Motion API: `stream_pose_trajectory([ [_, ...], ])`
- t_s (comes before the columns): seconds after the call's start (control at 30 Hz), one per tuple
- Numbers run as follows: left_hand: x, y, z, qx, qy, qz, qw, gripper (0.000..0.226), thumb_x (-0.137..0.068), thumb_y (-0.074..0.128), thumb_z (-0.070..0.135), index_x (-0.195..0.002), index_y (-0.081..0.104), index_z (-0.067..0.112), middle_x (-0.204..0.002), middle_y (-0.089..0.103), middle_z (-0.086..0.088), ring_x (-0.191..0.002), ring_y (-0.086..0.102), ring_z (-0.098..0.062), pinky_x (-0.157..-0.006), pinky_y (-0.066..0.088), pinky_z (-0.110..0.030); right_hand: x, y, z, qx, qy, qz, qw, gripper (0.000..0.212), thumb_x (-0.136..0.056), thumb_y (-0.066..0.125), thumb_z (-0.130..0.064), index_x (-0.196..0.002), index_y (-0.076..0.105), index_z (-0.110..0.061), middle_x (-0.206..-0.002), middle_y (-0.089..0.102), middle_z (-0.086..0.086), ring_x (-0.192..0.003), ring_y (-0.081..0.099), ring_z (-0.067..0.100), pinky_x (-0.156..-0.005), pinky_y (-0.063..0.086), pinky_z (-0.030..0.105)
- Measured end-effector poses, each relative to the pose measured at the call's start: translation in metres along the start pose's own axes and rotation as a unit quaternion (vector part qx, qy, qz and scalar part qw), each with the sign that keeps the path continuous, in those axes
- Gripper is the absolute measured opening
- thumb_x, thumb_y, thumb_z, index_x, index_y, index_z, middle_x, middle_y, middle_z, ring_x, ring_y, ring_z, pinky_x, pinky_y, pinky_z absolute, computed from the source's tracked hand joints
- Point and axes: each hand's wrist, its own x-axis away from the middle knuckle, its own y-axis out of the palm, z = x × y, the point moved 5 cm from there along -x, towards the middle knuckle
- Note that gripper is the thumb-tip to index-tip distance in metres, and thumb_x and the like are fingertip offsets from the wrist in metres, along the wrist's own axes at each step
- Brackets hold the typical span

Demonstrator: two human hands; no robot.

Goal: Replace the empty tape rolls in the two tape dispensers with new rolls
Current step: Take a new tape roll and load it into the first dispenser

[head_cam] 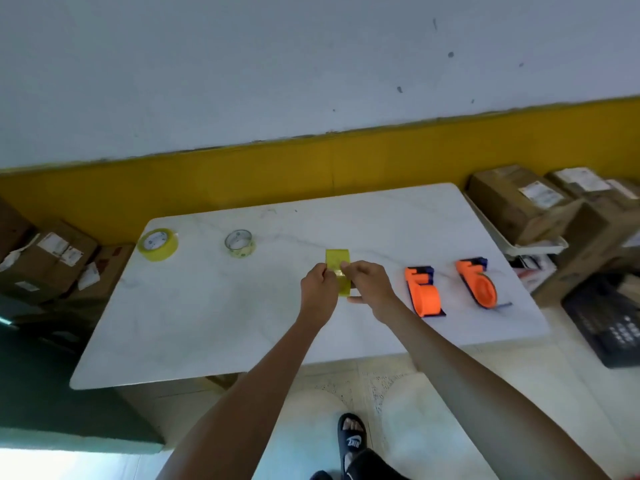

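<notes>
A yellow tape roll (339,259) stands on edge above the white table (214,320), gripped from both sides. My left hand (318,289) holds its left side and my right hand (369,284) pinches its front, fingertips at the tape's edge. To the right lie two orange-and-blue tape dispensers: the nearer one (423,292) and the farther one (478,282), both apart from my hands. At the back left sits a full yellow tape roll (158,244). A nearly empty clear roll (240,243) sits to its right.
Cardboard boxes (526,202) are stacked at the right past the table edge, more boxes (52,258) at the left. A black crate (609,323) stands on the floor at the right. My sandalled foot (353,438) is below the table's front edge.
</notes>
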Motion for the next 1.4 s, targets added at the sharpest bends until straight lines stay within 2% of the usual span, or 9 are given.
stream_pose_trajectory([
  [0.43,0.029,0.128,0.049,-0.020,0.019,-0.058,0.998,0.031,-0.092,0.036,0.007,-0.063,0.030,0.014,-0.061,0.034,0.001,-0.056,0.029,-0.015,-0.050,0.024,-0.027,0.007,-0.145,0.009,0.003,0.000,0.026,1.000,0.030,-0.089,0.064,-0.035,-0.082,0.065,-0.005,-0.083,0.061,0.007,-0.085,0.066,0.021,-0.073,0.061,0.040],
  [0.63,0.016,0.217,0.066,-0.024,-0.007,-0.075,0.997,0.026,-0.092,0.037,0.008,-0.066,0.037,0.011,-0.060,0.035,0.001,-0.056,0.030,-0.014,-0.047,0.025,-0.021,-0.024,-0.231,0.018,0.046,-0.013,0.040,0.998,0.031,-0.091,0.063,-0.032,-0.073,0.060,-0.007,-0.071,0.052,0.008,-0.071,0.058,0.021,-0.053,0.055,0.026],
  [0.77,0.010,0.262,0.067,-0.023,-0.042,-0.079,0.996,0.030,-0.092,0.037,0.008,-0.063,0.038,0.015,-0.060,0.037,0.003,-0.055,0.032,-0.013,-0.045,0.026,-0.016,-0.045,-0.271,0.028,0.093,0.000,0.021,0.995,0.027,-0.088,0.064,-0.040,-0.071,0.066,-0.019,-0.080,0.062,0.007,-0.089,0.067,0.034,-0.075,0.060,0.050],
  [0.9,0.011,0.282,0.065,-0.010,-0.077,-0.068,0.995,0.029,-0.093,0.038,0.008,-0.064,0.040,0.012,-0.061,0.038,0.000,-0.053,0.033,-0.015,-0.036,0.027,-0.015,-0.054,-0.286,0.035,0.096,0.017,-0.003,0.995,0.023,-0.091,0.062,-0.038,-0.084,0.068,-0.016,-0.096,0.066,0.019,-0.100,0.066,0.034,-0.074,0.061,0.052],
  [1.0,0.014,0.284,0.060,-0.019,-0.083,-0.058,0.995,0.018,-0.094,0.043,0.014,-0.081,0.052,0.005,-0.068,0.047,0.000,-0.059,0.041,-0.016,-0.043,0.034,-0.017,-0.059,-0.286,0.044,0.106,0.020,-0.010,0.994,0.024,-0.091,0.062,-0.038,-0.079,0.068,-0.018,-0.085,0.061,0.016,-0.096,0.065,0.036,-0.073,0.060,0.055],
  [1.07,0.012,0.276,0.054,-0.011,-0.088,-0.021,0.996,0.007,-0.093,0.051,0.022,-0.098,0.054,0.017,-0.079,0.057,0.005,-0.066,0.052,-0.013,-0.054,0.043,-0.019,-0.060,-0.285,0.050,0.117,0.021,0.000,0.993,0.029,-0.092,0.060,-0.038,-0.082,0.070,-0.012,-0.078,0.058,0.013,-0.087,0.063,0.033,-0.074,0.059,0.057],
  [1.2,0.007,0.252,0.026,-0.031,-0.123,0.063,0.990,0.036,-0.095,0.049,0.024,-0.128,0.050,0.012,-0.108,0.064,-0.007,-0.098,0.062,-0.024,-0.084,0.053,-0.038,-0.063,-0.285,0.060,0.164,0.015,0.015,0.986,0.044,-0.094,0.054,-0.040,-0.090,0.068,0.002,-0.075,0.058,0.014,-0.088,0.065,0.038,-0.077,0.058,0.056],
  [1.33,0.004,0.249,0.006,-0.030,-0.220,0.010,0.975,0.050,-0.091,0.039,0.011,-0.141,0.042,0.009,-0.082,0.061,-0.002,-0.068,0.058,-0.018,-0.055,0.047,-0.028,-0.071,-0.286,0.068,0.189,-0.003,0.036,0.981,0.048,-0.094,0.052,-0.038,-0.084,0.063,0.007,-0.071,0.058,0.026,-0.079,0.062,0.040,-0.079,0.055,0.058],
  [1.4,0.004,0.253,0.001,-0.041,-0.235,-0.023,0.971,0.052,-0.092,0.039,0.010,-0.143,0.040,0.009,-0.078,0.058,0.001,-0.062,0.053,-0.013,-0.050,0.042,-0.023,-0.074,-0.286,0.070,0.196,-0.001,0.045,0.979,0.047,-0.094,0.052,-0.037,-0.082,0.062,0.007,-0.064,0.052,0.019,-0.073,0.057,0.035,-0.080,0.054,0.059],
])
